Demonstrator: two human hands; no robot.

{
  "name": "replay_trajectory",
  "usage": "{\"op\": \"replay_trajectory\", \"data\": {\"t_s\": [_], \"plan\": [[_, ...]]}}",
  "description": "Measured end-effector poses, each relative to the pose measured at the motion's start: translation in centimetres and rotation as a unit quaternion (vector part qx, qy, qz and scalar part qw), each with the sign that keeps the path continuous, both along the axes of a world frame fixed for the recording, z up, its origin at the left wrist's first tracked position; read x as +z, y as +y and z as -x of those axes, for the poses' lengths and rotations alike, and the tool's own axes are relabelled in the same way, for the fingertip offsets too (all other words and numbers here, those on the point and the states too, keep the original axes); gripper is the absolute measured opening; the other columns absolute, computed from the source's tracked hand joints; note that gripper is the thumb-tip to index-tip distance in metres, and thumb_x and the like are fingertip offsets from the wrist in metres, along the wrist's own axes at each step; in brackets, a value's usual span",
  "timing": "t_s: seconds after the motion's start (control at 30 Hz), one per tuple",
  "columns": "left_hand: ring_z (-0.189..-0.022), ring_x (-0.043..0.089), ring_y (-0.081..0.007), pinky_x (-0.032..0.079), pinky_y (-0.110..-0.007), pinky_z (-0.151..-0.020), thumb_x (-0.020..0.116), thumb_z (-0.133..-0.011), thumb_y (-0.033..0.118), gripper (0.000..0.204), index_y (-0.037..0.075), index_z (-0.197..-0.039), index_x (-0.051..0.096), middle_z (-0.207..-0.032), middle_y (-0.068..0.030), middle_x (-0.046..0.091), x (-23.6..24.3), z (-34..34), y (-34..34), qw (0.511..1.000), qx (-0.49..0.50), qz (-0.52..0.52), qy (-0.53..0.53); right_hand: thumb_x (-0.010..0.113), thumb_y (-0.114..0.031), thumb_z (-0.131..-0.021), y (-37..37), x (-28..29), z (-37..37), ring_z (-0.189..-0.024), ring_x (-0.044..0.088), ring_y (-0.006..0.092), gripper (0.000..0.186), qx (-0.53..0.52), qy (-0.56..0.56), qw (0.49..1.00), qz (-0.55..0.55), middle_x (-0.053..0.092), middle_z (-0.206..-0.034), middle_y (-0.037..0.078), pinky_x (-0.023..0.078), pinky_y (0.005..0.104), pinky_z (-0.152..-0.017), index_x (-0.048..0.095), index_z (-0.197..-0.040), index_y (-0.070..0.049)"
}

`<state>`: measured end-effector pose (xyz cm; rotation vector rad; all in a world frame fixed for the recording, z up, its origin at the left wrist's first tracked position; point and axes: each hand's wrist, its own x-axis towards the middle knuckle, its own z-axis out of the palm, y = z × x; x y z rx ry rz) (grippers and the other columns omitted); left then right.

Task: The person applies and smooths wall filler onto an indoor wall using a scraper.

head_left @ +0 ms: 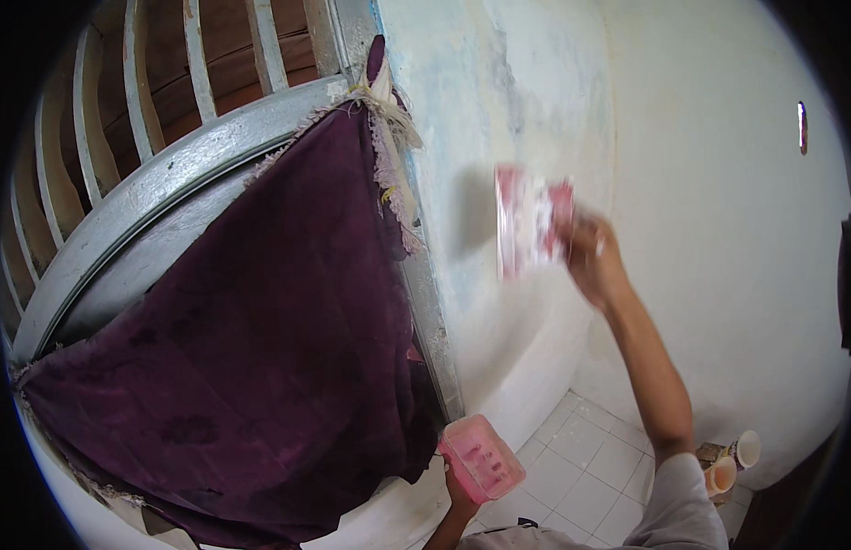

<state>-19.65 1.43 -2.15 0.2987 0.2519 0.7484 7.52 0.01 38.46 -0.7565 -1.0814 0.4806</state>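
My right hand [597,261] is raised before the pale wall [554,101], its fingers closed on the edge of a flat pink-and-white sheet [532,220]. Motion smears this sheet, and I cannot tell its exact kind or whether it touches the wall. A shadow falls on the wall to its left. Low in the middle, my left hand [459,495] grips a pink plastic container [481,458] by its side. The container is rectangular, tilted, with several darker marks inside; most of the left fingers are hidden behind it.
A dark purple cloth [260,302] hangs tied over a grey frame [201,133] with upright bars at left. Below are white floor tiles [581,458]. Two cups, one white [745,449] and one orange [720,477], stand at the lower right. A dark object [850,284] is at the right rim.
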Motion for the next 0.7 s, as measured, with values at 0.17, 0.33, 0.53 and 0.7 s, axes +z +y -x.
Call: {"op": "replay_trajectory", "data": {"t_s": [0.17, 0.33, 0.53, 0.7], "plan": [[-0.127, 0.058, -0.0339, 0.048, -0.059, -0.106, 0.039, -0.102, 0.066, 0.069, 0.016, -0.149, 0.045, -0.139, -0.0102, 0.057, 1.7, 0.5, 0.4, 0.999, -0.006, -0.024, 0.020, 0.074, -0.025, -0.095, 5.3, 12.4, 0.4, -0.077, 0.060, 0.0090, 0.034, -0.122, -0.055, 0.988, -0.081, 0.065, -0.093, 0.004, 0.049, 0.0257, -0.068, 0.066, -0.112, 0.004], [-0.129, 0.057, -0.0349, 0.047, -0.059, -0.107, 0.038, -0.103, 0.065, 0.069, 0.017, -0.152, 0.042, -0.142, -0.0108, 0.056, 2.1, 1.1, 1.2, 0.998, -0.044, -0.037, 0.030, 0.082, -0.027, -0.090, 11.1, 16.9, 1.9, -0.071, 0.058, 0.0084, 0.033, -0.122, -0.060, 0.980, -0.146, 0.065, -0.082, 0.003, 0.045, 0.0240, -0.064, 0.067, -0.098, 0.001], [-0.130, 0.056, -0.0360, 0.046, -0.060, -0.108, 0.036, -0.102, 0.068, 0.073, 0.016, -0.154, 0.040, -0.144, -0.0116, 0.055, 2.1, 0.8, 2.1, 0.995, -0.091, -0.027, 0.011, 0.087, -0.034, -0.084, 10.8, 14.9, 2.8, -0.052, 0.054, 0.0077, 0.039, -0.250, -0.132, 0.959, 0.001, 0.065, -0.067, 0.004, 0.040, 0.0269, -0.046, 0.068, -0.087, 0.000], [-0.131, 0.056, -0.0361, 0.046, -0.060, -0.108, 0.036, -0.102, 0.069, 0.075, 0.016, -0.154, 0.040, -0.143, -0.0121, 0.055, 2.5, 1.0, 2.5, 0.992, -0.124, -0.004, -0.007, 0.084, -0.028, -0.088, 8.1, 11.6, 1.3, -0.055, 0.054, 0.0070, 0.033, -0.216, -0.139, 0.966, 0.031, 0.068, -0.075, 0.004, 0.037, 0.0233, -0.047, 0.069, -0.092, 0.000]]}}
